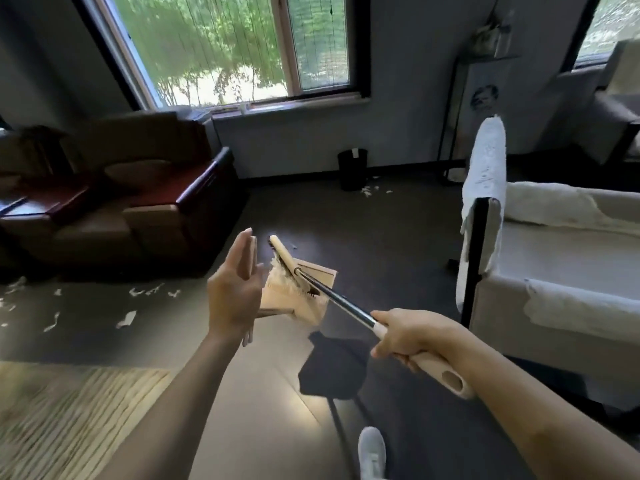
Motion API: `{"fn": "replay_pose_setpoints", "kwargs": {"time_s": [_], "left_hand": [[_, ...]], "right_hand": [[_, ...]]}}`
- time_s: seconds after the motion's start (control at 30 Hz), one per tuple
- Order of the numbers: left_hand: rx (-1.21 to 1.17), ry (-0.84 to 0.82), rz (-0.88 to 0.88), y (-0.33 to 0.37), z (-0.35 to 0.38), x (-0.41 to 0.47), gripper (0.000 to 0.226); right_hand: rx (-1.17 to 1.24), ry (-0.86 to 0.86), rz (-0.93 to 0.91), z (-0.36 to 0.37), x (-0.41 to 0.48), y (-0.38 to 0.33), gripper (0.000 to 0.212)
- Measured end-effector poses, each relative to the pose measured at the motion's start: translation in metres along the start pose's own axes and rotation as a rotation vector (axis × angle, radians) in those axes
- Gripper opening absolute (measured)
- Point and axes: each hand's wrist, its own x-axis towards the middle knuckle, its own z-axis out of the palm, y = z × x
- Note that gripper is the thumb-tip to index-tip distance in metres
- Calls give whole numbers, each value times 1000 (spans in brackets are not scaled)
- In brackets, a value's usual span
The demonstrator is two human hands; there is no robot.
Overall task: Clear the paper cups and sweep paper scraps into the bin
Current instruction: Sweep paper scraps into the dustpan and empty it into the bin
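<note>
Gripping cream end of broom (346, 303) with right hand (408, 336), fingers curled round it. Pointing broom head forward and left of those fingers, into dustpan (322, 275). Laying left hand (235, 296) fingers straight along dustpan handle; cannot tell about any thumb clamp. Carrying dustpan off floor, just right of left fingers. Noted paper scraps (149, 292) on floor left of left fingers, more far beyond fingertips beside black bin (352, 169).

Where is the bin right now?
In the head view, the black bin stands upper centre by the far wall below the window, paper scraps just right of it.
</note>
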Motion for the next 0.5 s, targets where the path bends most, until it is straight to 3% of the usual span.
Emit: {"fn": "replay_pose_setpoints", "kwargs": {"time_s": [0.33,0.5], "left_hand": [[-118,-11,-23,-89,125,309,56],[-286,-7,-66,-132,180,445,57]], "right_hand": [[25,80,25,-201,234,-63,54],[125,118,47,-287,351,-92,67]]}}
